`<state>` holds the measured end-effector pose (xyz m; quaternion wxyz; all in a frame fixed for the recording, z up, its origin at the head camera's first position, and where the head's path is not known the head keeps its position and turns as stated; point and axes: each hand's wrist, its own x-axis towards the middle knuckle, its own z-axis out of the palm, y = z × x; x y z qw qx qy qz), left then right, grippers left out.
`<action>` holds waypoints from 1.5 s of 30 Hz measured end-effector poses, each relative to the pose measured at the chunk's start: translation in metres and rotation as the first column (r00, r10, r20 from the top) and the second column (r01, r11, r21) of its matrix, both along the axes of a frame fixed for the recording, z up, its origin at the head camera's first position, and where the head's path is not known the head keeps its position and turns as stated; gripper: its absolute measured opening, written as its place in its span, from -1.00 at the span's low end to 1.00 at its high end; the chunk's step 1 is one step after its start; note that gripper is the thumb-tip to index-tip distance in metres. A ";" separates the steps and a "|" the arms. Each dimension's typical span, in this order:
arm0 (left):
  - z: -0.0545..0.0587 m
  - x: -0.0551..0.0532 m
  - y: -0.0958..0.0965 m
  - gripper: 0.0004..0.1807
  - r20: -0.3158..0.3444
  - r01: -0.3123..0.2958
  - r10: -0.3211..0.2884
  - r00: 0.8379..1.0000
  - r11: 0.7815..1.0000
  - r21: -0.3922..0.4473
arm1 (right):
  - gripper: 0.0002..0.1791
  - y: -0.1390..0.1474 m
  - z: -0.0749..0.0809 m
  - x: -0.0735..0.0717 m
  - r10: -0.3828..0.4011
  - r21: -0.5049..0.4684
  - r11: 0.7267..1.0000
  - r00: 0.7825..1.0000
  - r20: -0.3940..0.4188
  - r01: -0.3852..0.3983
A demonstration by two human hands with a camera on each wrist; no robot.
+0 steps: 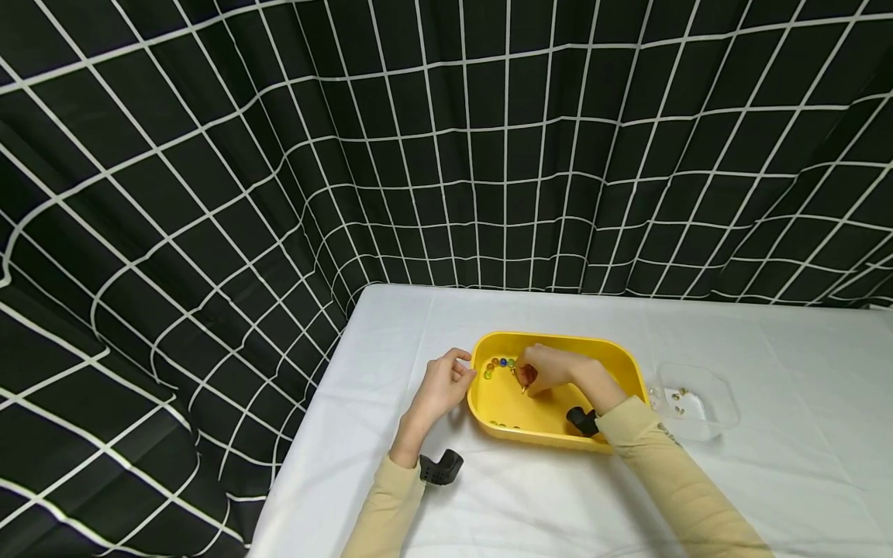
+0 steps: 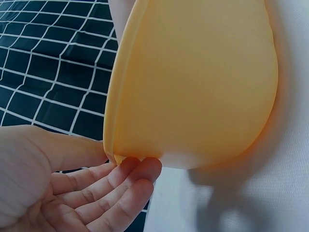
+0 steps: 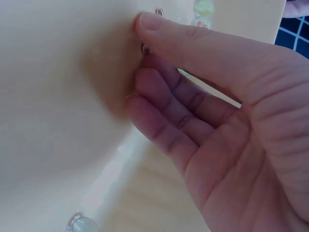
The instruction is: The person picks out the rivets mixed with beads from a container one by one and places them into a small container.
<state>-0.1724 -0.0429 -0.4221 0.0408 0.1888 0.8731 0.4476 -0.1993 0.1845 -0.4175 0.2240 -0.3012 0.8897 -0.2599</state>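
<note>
A yellow plastic tub [image 1: 537, 437] stands on the white table. My left hand [image 1: 444, 384] pinches its left rim, the thumb at the rim's edge and fingertips against the outer wall [image 2: 193, 87]. Inside the tub, my right hand [image 1: 547, 368] reaches down close over the floor. Between its thumb and index finger shows a small gold-coloured metal piece [image 3: 146, 49], mostly hidden by the fingers. Another such piece [image 3: 159, 12] lies just past the thumb tip. Glass marbles, among them a blue one [image 1: 503, 362], form a curved row at the tub's far left.
Right of the tub sits a clear plastic container [image 1: 725, 403] with several small gold-coloured pieces [image 1: 680, 395] in it. More marbles [image 1: 494, 424] lie along the tub's near wall. Behind the table hangs a black curtain [image 1: 488, 155] with a white grid.
</note>
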 end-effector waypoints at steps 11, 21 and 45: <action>0.001 -0.001 0.001 -0.72 0.008 -0.005 0.005 1.000 1.000 -0.011 | -0.85 0.000 0.001 0.002 -0.007 0.016 1.000 1.000 0.013 0.006; 0.001 -0.002 0.001 -0.73 0.002 -0.008 0.008 1.000 1.000 -0.015 | -0.85 0.001 0.000 0.001 -0.003 0.028 1.000 1.000 -0.009 0.003; -0.001 0.000 0.000 -0.73 0.005 -0.005 0.005 1.000 1.000 -0.007 | -0.85 0.003 0.005 0.005 -0.001 0.019 1.000 1.000 -0.007 0.001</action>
